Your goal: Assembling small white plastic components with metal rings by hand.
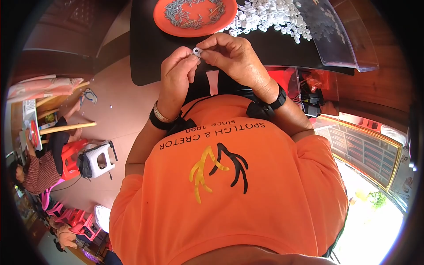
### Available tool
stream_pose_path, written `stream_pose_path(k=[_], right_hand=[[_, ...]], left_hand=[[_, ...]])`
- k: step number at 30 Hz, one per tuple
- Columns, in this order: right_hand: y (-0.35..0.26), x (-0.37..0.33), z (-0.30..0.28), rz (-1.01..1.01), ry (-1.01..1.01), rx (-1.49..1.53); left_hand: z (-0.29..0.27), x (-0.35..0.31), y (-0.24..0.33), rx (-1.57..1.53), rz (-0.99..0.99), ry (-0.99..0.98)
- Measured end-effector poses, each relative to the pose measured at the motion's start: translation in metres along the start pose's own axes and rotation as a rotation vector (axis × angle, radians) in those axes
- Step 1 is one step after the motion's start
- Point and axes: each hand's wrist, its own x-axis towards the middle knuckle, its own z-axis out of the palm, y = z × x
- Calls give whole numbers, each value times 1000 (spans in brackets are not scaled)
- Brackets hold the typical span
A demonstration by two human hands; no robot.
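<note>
Both hands meet above the near edge of a black table (145, 48). Between the fingertips is a small white plastic piece (197, 51) with a dark round hole. My left hand (177, 70) is closed, its thumb and fingers pinching the piece from the left. From the other side, my right hand (236, 59) pinches at the same piece with thumb and forefinger; whether it also holds something smaller is hidden. Just beyond is an orange plate (194, 32) with many small metal screws or pins (181, 17). To its right lies a loose heap of similar white plastic pieces (269, 17).
A clear plastic tray (331, 39) with several pieces stands at the table's right end. Below it are a red bag (317, 81) and dark items. At left, another person (44, 172) sits at a table, near a red stool (73, 157) and a white stool (101, 160).
</note>
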Motion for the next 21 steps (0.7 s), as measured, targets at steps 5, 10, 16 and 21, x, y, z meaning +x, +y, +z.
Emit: stream_pose_path(k=[5,10,16,21], right_hand=[[1,-1,3,-65,-11,-68],[-4,-1,3,-90,-6,-201],[-4,-1,4,-154,-5,-240],[-5,0,11,-364,92,-431]], left_hand=[[-2,3,-3,-28,-28,-7],[-3,3,-2,-76,-87,-30],[-1,4,-7,-140,-61,-26],[7,1,0,-53,-72,48]])
